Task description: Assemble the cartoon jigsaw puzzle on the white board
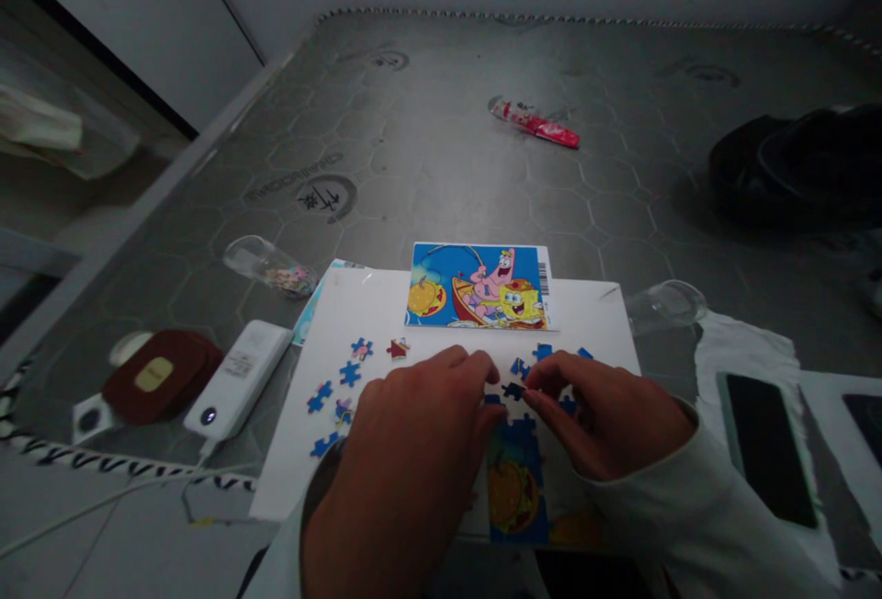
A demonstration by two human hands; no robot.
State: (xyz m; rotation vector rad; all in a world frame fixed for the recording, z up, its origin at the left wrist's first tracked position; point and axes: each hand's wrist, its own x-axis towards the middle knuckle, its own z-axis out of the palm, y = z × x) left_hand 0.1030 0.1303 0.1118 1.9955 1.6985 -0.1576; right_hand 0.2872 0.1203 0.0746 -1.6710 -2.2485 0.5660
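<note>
My right hand (606,415) pinches a dark jigsaw piece (514,390) between thumb and fingertips, just above the joined puzzle section (515,480), which shows a burger on blue. My left hand (427,424) is curled at that section's upper left, its thumb and forefinger apart with nothing visible between them. Loose blue jigsaw pieces lie left of it, such as one piece (350,373), and a reddish piece (398,348) lies higher up. More pieces lie around my right hand, partly hidden by it. Beyond both hands lies the cartoon picture card (475,287).
A white board (303,443) lies under the puzzle. To its left are a clear cup (265,264) with small bits, a white power bank (238,378) and a brown case (162,374). Rightward are another clear cup (665,305) and a phone (764,443). A red-and-white tube (534,121) lies far back.
</note>
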